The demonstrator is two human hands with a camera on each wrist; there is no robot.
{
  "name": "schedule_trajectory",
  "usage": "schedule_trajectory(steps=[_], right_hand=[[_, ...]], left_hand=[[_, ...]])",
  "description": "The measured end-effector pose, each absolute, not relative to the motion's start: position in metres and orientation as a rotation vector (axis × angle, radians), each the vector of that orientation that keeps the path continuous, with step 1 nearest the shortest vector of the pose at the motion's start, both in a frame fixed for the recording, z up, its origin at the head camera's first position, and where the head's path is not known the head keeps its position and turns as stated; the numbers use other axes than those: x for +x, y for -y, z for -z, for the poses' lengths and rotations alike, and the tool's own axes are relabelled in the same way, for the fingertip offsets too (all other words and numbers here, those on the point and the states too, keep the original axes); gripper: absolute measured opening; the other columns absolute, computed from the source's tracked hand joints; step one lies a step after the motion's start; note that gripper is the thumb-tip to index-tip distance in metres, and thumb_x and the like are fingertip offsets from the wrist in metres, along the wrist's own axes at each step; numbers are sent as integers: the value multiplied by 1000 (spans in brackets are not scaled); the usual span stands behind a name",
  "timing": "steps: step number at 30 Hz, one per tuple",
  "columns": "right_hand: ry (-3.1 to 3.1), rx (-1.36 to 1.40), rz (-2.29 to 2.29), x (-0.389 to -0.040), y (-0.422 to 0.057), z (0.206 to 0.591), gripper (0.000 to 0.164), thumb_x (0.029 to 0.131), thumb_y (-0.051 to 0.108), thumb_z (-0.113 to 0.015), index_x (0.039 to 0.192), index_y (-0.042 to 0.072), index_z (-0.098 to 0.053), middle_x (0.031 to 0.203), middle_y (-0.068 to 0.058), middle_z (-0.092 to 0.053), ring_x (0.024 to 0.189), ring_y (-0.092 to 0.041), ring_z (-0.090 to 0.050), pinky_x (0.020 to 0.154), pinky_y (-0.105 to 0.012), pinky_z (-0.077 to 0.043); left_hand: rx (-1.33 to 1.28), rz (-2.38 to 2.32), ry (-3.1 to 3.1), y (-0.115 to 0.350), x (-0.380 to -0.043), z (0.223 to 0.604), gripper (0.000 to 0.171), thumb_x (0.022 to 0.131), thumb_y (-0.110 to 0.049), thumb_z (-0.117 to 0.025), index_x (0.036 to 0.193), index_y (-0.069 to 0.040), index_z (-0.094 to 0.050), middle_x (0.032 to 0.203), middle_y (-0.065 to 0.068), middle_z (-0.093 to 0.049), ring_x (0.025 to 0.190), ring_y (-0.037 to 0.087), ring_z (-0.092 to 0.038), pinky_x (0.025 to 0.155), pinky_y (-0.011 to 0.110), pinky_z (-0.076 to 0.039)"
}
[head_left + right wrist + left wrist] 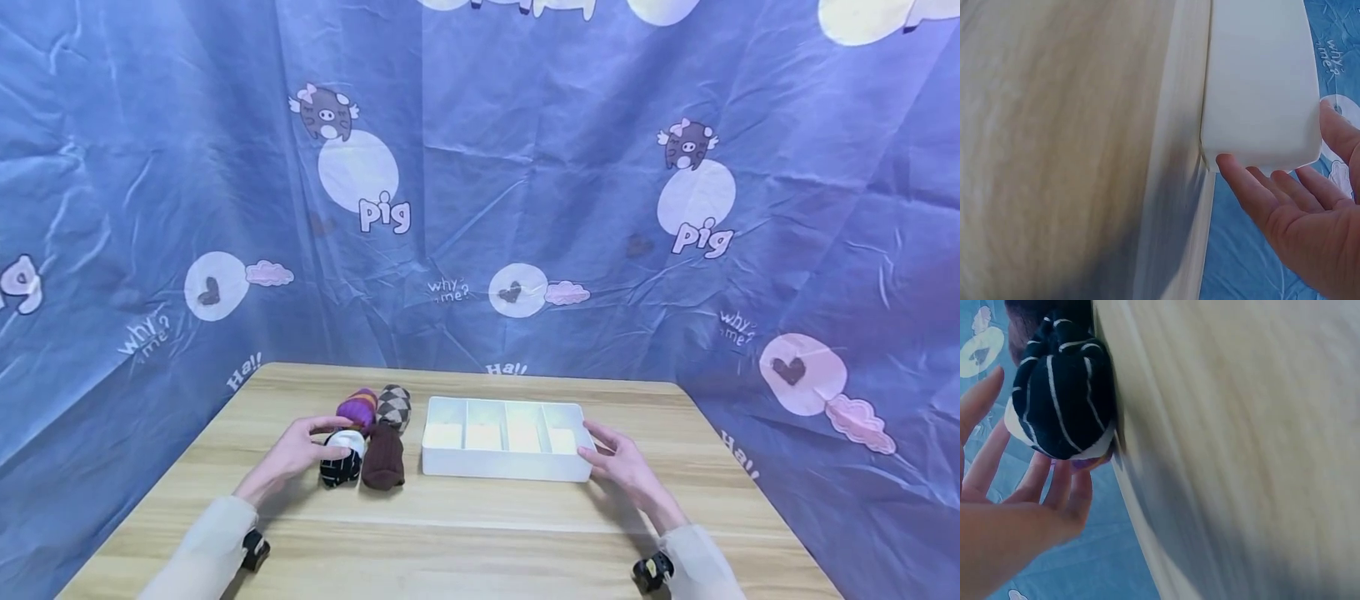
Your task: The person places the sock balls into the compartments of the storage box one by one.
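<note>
A black rolled sock (340, 468) with white lines and a white part lies nearest my left hand (294, 452). The left fingers (1034, 481) are spread beside it; the thumb stands apart from the sock in the left wrist view. Close by lie a dark brown rolled sock (383, 461), a purple and orange striped one (357, 408) and a grey checked one (393, 407). To their right stands a white divided box (502, 465) with several compartments. My right hand (628, 468) is at its right end, fingertips (1227, 164) touching or nearly touching the end wall.
Everything rests on a light wood-grain table (465, 542). Blue printed cloth (480, 200) hangs behind the table and along both sides. Dark wrist devices sit on the left cuff (255, 550) and right cuff (652, 572).
</note>
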State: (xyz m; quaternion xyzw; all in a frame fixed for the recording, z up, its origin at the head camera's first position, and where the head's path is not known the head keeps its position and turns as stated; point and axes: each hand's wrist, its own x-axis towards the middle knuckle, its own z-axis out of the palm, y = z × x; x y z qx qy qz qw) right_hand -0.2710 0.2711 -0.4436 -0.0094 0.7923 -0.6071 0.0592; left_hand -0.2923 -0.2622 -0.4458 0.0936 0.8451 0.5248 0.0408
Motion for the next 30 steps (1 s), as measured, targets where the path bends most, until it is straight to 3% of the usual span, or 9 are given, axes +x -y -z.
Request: schedule_trajectory(steps=[7, 10, 13, 18, 22, 25, 30], right_hand=[[-2395, -8, 1855, -273, -270, 441, 69, 93, 12, -66, 152, 2, -31, 159, -24, -21, 139, -45, -36, 85, -28, -56], [-2393, -1, 1855, -273, -271, 443, 69, 93, 12, -66, 151, 2, -31, 160, -23, -21, 138, -45, -36, 91, -32, -55], [-2389, -4, 1856, -273, -272, 445, 68, 94, 13, -65, 151, 1, -31, 159, -24, -20, 138, -46, -36, 97, -40, -52], [-2369, -10, 1875, -273, -271, 446, 68, 94, 12, -65, 152, 1, -30, 160, -24, -19, 137, -45, -38, 96, -38, -53], [-2359, -17, 1876, -272, -271, 445, 69, 94, 11, -64, 152, 1, -29, 160, -25, -18, 136, -45, -39, 96, -37, -53], [-2358, -16, 1874, -271, -270, 445, 68, 94, 11, -63, 152, 1, -28, 160, -25, -18, 136, -45, -40, 97, -39, -52], [-2359, -15, 1872, -270, -270, 445, 68, 95, 12, -63, 152, 0, -28, 160, -25, -18, 133, -42, -44, 98, -42, -52]], left_hand=[[319, -1537, -2518, 262, -294, 444, 64, 75, -13, -80, 135, -9, -57, 138, 21, -53, 129, 42, -44, 103, 69, -31], [347, -1512, -2510, 262, -294, 443, 66, 76, -11, -78, 137, -11, -55, 144, 23, -47, 134, 47, -37, 105, 74, -23], [410, -1500, -2492, 262, -294, 444, 64, 78, -8, -75, 138, -11, -55, 147, 25, -43, 136, 48, -35, 107, 73, -22], [470, -1460, -2483, 263, -294, 445, 55, 82, -8, -72, 135, -10, -58, 139, 27, -50, 121, 40, -51, 102, 65, -37], [464, -1474, -2430, 263, -294, 446, 57, 80, -6, -73, 135, -6, -56, 123, 24, -58, 103, 29, -60, 90, 48, -51], [450, -1510, -2378, 264, -294, 447, 61, 78, -4, -74, 135, -3, -54, 119, 24, -59, 94, 25, -62, 82, 38, -53], [404, -1522, -2383, 264, -293, 446, 62, 75, -4, -77, 133, -3, -56, 123, 26, -57, 93, 25, -62, 80, 37, -53]])
